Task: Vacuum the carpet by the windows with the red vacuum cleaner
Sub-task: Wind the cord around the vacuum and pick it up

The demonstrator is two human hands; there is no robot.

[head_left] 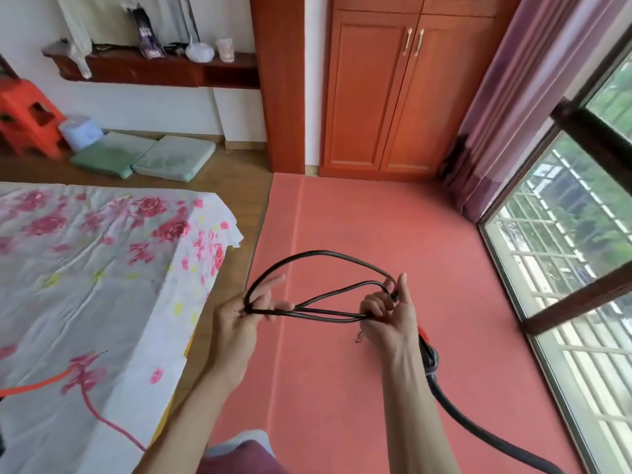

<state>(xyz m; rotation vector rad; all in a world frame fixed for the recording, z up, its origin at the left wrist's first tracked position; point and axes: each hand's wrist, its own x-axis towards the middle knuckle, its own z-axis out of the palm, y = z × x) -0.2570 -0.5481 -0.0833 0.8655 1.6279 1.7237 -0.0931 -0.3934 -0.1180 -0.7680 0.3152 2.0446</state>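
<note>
**Cord in hand, vacuum waiting by the windows**

The pink carpet [393, 234] fills the centre and right of the frame, running up to the windows [561, 254] along the right edge. A bed [85, 268] with a flowered sheet takes the left side, and a wooden wardrobe [393, 90] stands at the top centre.

The red vacuum cleaner [430, 354] shows only in part at the lower right, just behind the right wrist, with its dark ribbed hose [478, 436] curving off toward the bottom edge. The body looks fairly weighty and best moved by its handle; the hose should bend freely but spring back.

The black power cord [318, 256] hangs in loose loops between the hands at lower centre. It looks light and limp, with some stiffness in the curves, and is best taken near the plug end.

The left hand [239, 313] pinches one end of the loops between thumb and fingertips, the other fingers spread. The right hand [390, 313] has its grip curled closed around the gathered strands, thumb raised.
</note>
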